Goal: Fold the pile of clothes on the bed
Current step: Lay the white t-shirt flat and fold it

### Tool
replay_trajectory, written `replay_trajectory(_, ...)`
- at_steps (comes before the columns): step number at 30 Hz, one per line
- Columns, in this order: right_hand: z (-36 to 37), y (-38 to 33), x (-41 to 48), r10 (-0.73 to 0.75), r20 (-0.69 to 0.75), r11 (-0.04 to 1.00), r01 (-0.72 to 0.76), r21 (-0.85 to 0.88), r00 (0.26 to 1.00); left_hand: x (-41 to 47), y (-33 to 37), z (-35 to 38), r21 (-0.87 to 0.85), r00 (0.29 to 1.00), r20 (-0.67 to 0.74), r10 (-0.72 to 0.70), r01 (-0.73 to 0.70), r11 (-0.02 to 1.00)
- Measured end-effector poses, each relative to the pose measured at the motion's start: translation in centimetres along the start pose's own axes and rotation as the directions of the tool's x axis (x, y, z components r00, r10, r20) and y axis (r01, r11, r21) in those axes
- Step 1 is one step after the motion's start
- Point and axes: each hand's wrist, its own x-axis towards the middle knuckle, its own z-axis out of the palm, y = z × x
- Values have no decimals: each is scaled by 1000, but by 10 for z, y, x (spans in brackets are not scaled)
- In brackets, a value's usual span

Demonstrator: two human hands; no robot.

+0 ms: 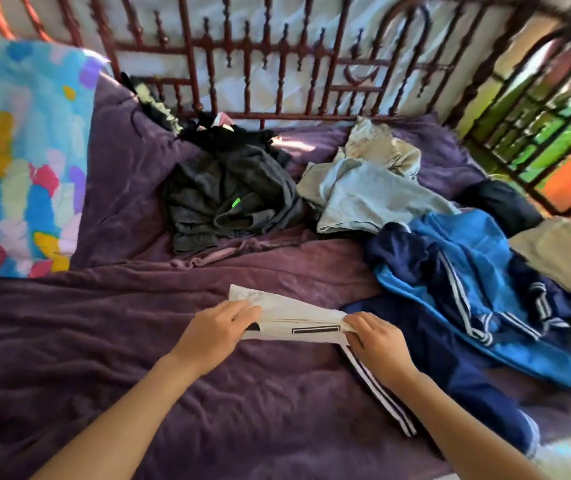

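A small white garment (297, 315) with black markings lies folded into a narrow strip on the purple blanket (104, 341). My left hand (214, 332) pinches its left end and my right hand (377, 341) pinches its right end. Unfolded clothes lie behind and to the right: a dark grey garment (228, 199), a light blue-grey shirt (370, 199), a beige piece (377, 147), and a blue and navy striped tracksuit (467, 289).
A red metal headboard (242, 64) runs along the far side. A colourful patterned pillow (17, 161) leans at the left. Black clothing (228, 133) sits by the headboard. A khaki cloth (568, 254) lies at the right edge.
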Motion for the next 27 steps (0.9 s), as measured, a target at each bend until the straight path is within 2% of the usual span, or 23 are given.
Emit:
replay_trajectory(5,-75,74,-59,50,-137,978,-76,-192,989,75,86,28,64,974,-88,208,-203,977)
replay_trajectory(10,-152,153,-135,136,-209,941,-192,-279,968,146,202,59,65,912,-160,378,-372,926)
replay_trajectory(15,-218,219,-196,193,-281,892,-288,-349,940,206,291,92,7,884,-154,441,-445,896)
replay_trajectory(20,-254,265,-224,179,-313,876,-296,-380,933,255,338,115,3,833,-180,523,-532,847)
replay_trajectory(27,-265,330,-218,179,-325,853,-311,-419,929,323,349,168,-35,807,-202,555,-572,819)
